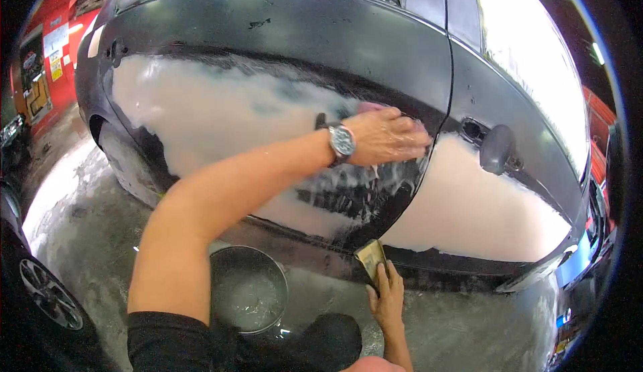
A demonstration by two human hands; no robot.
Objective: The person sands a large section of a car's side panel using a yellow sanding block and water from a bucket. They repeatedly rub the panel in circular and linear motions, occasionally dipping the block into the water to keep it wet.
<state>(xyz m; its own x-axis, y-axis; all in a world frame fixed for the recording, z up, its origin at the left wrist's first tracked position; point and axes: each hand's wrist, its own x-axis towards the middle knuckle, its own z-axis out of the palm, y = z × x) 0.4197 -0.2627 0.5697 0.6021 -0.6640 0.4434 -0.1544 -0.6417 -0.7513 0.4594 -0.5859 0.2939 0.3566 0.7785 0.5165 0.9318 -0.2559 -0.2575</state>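
The dark car's side (335,30) fills the middle, with wide pale beige patches on both doors and wet, milky streaks near the door seam. My left hand (385,137), with a watch on the wrist, presses a pink pad (372,107) against the door just left of the seam, its fingers largely covering it. Lower down, my right hand (383,298) grips a yellowish block (368,253) at the door's bottom edge. Below the sill, a round bucket (248,285) of cloudy water stands on the floor, left of my right hand.
A door handle (497,151) sticks out on the right door. Another dark car (47,291) with an alloy wheel stands at the lower left. Red walls (67,50) show at the left, and the wet concrete floor (469,325) runs below the car.
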